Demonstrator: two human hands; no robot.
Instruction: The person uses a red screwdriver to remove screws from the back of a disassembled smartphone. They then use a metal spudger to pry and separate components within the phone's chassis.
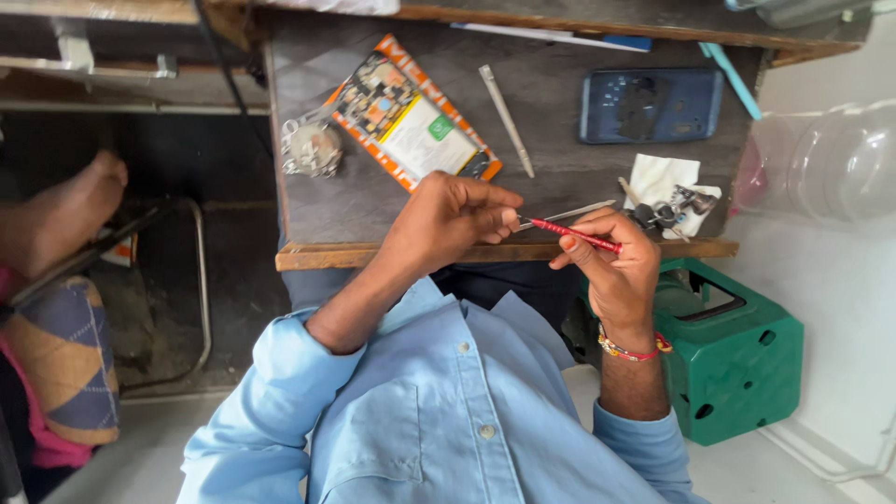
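My right hand (611,271), with a beaded bracelet at the wrist, grips a thin red screwdriver (574,234) just above the front edge of the wooden worktable (373,255). The screwdriver's metal tip points left into my left hand (446,222), whose curled fingertips pinch it. I cannot tell whether a small part sits between those fingers. Behind my left hand lies an opened phone (411,112) with an orange frame and its inner boards showing. A dark blue phone back cover (651,105) lies at the far right of the table.
A pale plastic pry tool (506,119) lies between phone and cover. A metal strip (571,212) and a white tissue (665,179) with small dark parts lie near my right hand. A small clear bag (311,147) is left, a green plastic stool (742,350) right, and another person's foot (70,210) far left.
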